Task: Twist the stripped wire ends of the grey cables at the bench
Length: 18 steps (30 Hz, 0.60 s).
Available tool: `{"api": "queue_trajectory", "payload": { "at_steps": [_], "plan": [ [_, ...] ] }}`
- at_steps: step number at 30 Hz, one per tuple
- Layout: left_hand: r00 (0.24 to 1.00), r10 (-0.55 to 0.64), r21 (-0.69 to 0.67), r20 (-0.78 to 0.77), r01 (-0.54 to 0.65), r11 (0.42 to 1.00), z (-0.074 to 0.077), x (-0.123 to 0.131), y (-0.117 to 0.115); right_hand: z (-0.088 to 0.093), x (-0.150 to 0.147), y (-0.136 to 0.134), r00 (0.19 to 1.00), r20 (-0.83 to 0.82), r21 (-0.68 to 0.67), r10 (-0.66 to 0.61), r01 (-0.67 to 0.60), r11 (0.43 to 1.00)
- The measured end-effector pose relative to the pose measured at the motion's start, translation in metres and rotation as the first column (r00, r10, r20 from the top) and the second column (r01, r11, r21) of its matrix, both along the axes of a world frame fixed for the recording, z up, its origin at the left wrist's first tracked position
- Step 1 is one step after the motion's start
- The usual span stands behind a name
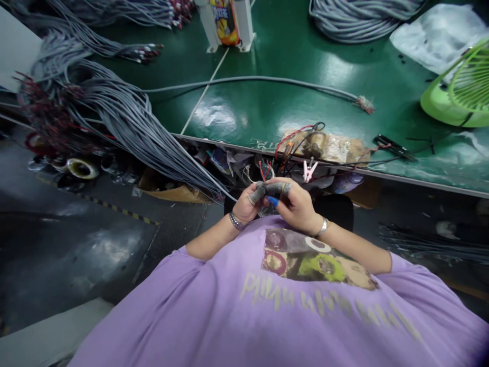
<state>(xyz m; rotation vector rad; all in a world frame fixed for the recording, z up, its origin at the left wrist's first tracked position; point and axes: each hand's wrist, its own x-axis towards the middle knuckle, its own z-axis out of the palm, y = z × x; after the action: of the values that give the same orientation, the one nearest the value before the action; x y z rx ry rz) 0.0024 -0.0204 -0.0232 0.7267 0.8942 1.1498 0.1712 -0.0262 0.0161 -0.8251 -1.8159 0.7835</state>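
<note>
My left hand (247, 205) and my right hand (296, 205) meet just off the table's front edge, close to my body. Both are closed, fingertips pinched together around the end of a grey cable (226, 191). Thin red, green and white wires (264, 171) fan out from that end, above my fingers. Grey covers wrap some fingertips, and a blue one sits on a right-hand finger. The cable runs up left into a thick bundle of grey cables (126, 127), which hangs over the table edge. Exactly how each finger grips the wires is hidden.
A single grey cable (260, 79) with a frayed end crosses the green table (290, 112). Near the edge are a pink clothespin (308, 171), a taped board (338, 148) and a black hand tool (395, 147). Rightward stand a green fan (435, 104) and a coil (362, 20).
</note>
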Motion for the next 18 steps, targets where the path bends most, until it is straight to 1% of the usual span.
{"api": "queue_trajectory", "payload": {
  "at_steps": [2,7,11,15,18],
  "plan": [
    [1.0,0.007,-0.022,-0.007,-0.007,1.0,0.001,0.0,-0.001,-0.004,-0.003,0.001,1.0,0.024,0.054,0.0,-0.001,0.999],
    [0.998,-0.055,0.001,0.04,0.055,0.998,0.005,0.0,-0.002,-0.013,-0.004,0.001,0.996,0.001,0.072,-0.094,0.094,0.993],
    [0.994,-0.103,-0.005,0.037,0.103,0.995,0.002,0.001,-0.002,-0.018,-0.005,0.004,0.993,-0.03,0.133,-0.115,0.118,0.984],
    [0.988,-0.147,0.032,0.042,0.146,0.989,-0.002,0.0,-0.002,-0.021,-0.004,0.006,0.99,-0.002,0.063,-0.141,0.141,0.988],
    [0.984,-0.174,0.046,0.038,0.172,0.984,-0.001,-0.002,-0.002,-0.023,-0.001,0.007,0.987,0.008,0.019,-0.163,0.163,0.987]
  ]
}}
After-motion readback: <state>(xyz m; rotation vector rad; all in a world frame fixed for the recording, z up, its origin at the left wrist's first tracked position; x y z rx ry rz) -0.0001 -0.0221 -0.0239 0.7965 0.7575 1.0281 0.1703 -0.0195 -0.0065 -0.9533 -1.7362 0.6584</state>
